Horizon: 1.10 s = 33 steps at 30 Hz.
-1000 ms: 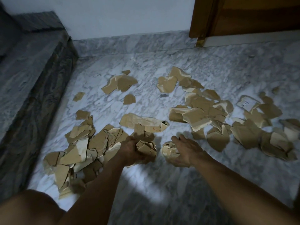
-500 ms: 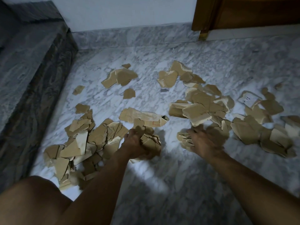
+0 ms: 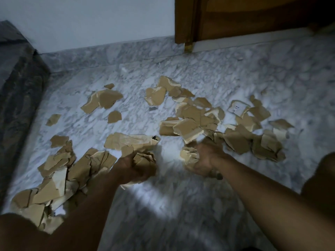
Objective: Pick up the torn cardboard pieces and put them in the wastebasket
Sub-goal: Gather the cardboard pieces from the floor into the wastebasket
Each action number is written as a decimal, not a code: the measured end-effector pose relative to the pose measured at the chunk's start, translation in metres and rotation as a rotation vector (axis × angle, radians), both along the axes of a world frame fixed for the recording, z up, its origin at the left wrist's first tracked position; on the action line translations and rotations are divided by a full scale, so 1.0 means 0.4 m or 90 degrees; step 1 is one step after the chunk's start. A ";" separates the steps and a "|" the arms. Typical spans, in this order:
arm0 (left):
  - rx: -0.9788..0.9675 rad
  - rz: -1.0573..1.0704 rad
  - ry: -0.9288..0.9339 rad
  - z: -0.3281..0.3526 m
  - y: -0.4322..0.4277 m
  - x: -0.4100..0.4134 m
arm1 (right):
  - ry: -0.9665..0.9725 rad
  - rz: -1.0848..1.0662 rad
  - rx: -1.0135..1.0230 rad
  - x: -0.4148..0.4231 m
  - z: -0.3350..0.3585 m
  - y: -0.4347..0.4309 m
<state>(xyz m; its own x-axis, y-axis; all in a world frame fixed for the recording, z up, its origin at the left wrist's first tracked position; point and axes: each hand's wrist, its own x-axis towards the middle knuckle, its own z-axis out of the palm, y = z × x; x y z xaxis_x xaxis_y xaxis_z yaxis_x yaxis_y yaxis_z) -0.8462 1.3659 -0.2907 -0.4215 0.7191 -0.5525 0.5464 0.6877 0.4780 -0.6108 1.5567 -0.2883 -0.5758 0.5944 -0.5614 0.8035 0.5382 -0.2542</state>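
Several torn brown cardboard pieces lie scattered over the marble floor [image 3: 181, 205]. One heap [image 3: 59, 171] is at the left, another heap [image 3: 203, 120] at the right, and a long crumpled piece [image 3: 130, 141] lies between them. My left hand [image 3: 132, 169] grips a bunch of cardboard scraps [image 3: 144, 158] just above the floor. My right hand [image 3: 208, 158] holds a wad of cardboard pieces [image 3: 188, 154] at the near edge of the right heap. No wastebasket is in view.
A dark stone ledge [image 3: 20, 98] runs along the left side. A white wall and a wooden door [image 3: 253, 15] stand at the back. A piece with a white label [image 3: 238, 106] lies at the far right. My knees show at the bottom corners.
My right hand has stayed at the right heap's near edge with its wad, its wrist turned. My left hand keeps its bunch. The camera has tilted.
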 end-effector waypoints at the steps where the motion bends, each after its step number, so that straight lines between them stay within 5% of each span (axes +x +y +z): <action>1: 0.016 -0.005 0.006 0.006 0.016 0.001 | -0.011 -0.012 0.020 0.015 0.014 0.024; 8: 0.070 -0.090 0.038 0.057 0.230 0.089 | 0.010 -0.207 0.166 0.199 0.088 0.195; 16: -0.024 -0.276 0.064 0.015 0.469 0.341 | 0.111 -0.401 0.158 0.485 0.076 0.335; 22: -0.059 -0.253 0.112 -0.063 0.513 0.458 | 0.164 -0.576 0.128 0.595 0.119 0.394; 33: 0.001 -0.304 0.032 -0.106 0.528 0.449 | 0.052 -0.446 0.047 0.540 -0.066 0.382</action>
<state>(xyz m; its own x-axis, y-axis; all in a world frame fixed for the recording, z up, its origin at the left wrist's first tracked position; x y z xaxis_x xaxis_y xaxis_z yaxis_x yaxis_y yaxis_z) -0.6664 1.5770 -0.3333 -0.0700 0.8400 -0.5380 0.8235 0.3531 0.4441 -0.3948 1.7095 -0.3148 -0.0826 0.8754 -0.4763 0.9470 -0.0800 -0.3112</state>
